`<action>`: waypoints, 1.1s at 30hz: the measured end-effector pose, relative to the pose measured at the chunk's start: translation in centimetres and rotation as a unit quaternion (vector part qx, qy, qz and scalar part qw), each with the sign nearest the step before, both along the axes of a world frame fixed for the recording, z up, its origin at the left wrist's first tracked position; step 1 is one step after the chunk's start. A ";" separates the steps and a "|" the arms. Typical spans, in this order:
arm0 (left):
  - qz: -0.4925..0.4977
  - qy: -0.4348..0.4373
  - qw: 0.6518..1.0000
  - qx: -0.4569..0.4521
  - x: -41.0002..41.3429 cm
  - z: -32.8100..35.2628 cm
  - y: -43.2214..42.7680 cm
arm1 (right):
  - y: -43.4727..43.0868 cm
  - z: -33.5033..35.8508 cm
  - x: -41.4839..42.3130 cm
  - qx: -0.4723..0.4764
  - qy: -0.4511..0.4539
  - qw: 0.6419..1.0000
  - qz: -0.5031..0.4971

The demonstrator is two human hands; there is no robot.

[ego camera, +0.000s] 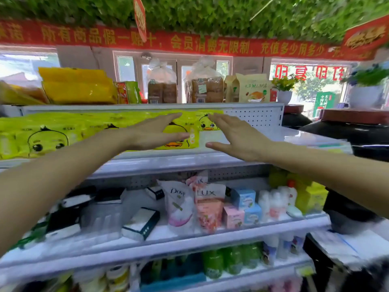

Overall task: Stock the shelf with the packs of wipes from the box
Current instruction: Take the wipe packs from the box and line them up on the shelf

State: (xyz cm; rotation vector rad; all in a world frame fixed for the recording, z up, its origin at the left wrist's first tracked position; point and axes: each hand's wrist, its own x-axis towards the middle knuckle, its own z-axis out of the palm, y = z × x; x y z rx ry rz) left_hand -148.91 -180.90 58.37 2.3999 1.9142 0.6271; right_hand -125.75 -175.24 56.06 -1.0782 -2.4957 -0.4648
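Yellow-green packs of wipes point(48, 135) with a duck face printed on them fill the upper white shelf point(179, 163) from the left edge to about the middle. My left hand point(155, 133) is stretched out flat in front of the rightmost front pack point(189, 142), fingers straight. My right hand point(235, 138) is also flat, fingers straight, beside that pack over the bare part of the shelf. Its fingertips reach toward a smaller duck pack point(202, 123) at the back. Neither hand holds anything. The box is not in view.
Bread bags point(162, 85) and yellow packs point(77, 87) stand on the top shelf. Below, soap refill pouches point(195, 205), small boxes and bottles crowd the lower shelves. Dark round jars point(345, 131) stand to the right. A perforated back panel point(252, 116) closes the shelf's rear.
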 end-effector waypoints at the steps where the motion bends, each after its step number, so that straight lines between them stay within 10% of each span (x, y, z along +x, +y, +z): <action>1: 0.007 0.022 1.000 -0.016 -0.4 -0.7 -0.8 | -0.9 -1.1 -0.4 0.001 -0.016 1.000 0.005; 23: 0.097 0.217 0.969 -0.064 -4.2 -29.2 -16.0 | -9.3 -25.6 -5.5 -0.136 -0.212 0.963 0.094; 33: 0.084 0.134 0.970 -0.185 -7.8 -39.5 -20.7 | -12.7 -34.9 -10.8 -0.286 -0.223 0.926 0.105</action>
